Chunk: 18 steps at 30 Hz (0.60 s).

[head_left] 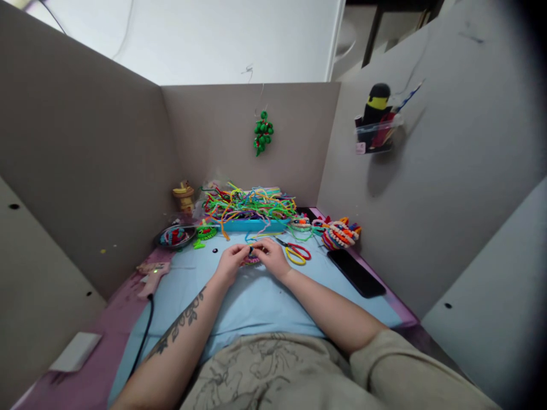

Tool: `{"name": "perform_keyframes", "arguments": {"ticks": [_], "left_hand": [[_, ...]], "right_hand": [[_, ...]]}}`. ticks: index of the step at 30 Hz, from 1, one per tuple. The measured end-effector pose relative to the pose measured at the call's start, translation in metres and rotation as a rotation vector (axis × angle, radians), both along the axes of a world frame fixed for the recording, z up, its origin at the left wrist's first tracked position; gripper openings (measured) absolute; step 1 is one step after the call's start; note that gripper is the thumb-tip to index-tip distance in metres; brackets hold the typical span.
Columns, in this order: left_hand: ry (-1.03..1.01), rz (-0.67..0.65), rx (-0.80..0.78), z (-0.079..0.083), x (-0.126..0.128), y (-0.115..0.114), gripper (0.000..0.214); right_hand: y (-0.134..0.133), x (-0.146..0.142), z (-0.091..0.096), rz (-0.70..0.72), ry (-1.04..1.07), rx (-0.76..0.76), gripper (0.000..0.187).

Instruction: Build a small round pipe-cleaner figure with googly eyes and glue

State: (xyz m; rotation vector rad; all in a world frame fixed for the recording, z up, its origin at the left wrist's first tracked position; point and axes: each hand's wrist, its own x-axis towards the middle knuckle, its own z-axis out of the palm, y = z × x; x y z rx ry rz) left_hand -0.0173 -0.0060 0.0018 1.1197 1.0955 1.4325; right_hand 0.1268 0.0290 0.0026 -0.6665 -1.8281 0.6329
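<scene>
My left hand and my right hand meet over the middle of the blue-covered table. Both are closed, fingertips pinched together. Between them is a small multicoloured craft piece, pink below with something dark at the top; my fingers cover most of it. Just right of my right hand lie scissors with red and yellow handles. A small black-and-white round bit rests to the left of my left hand.
Behind my hands stands a blue tray heaped with colourful fuzzy strands. At left are a pink glue gun with its cord, a dark bowl and a green figure. Rightward lie a black phone and colourful craft pieces. Grey panels enclose the table.
</scene>
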Motion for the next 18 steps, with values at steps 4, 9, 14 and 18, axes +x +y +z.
{"name": "perform_keyframes", "arguments": {"ticks": [4,9,14,18], "left_hand": [[-0.015,-0.031,-0.016,0.0018,0.0002,-0.0020,0.032],[0.026,-0.003,-0.026,0.0007,-0.0006,-0.0013,0.034],[0.034,0.087,0.025,-0.0015,0.0004,0.0012,0.035],[0.053,0.092,0.060,-0.0024,0.0009,0.0025,0.031]], "right_hand": [[-0.0004,-0.0004,0.0004,0.054,0.032,-0.075,0.014],[0.0007,-0.0009,-0.0002,0.075,0.035,-0.111,0.013],[0.0038,-0.0028,-0.0018,0.064,0.068,-0.219,0.012],[0.0041,-0.0023,-0.0016,0.070,0.087,-0.212,0.009]]}}
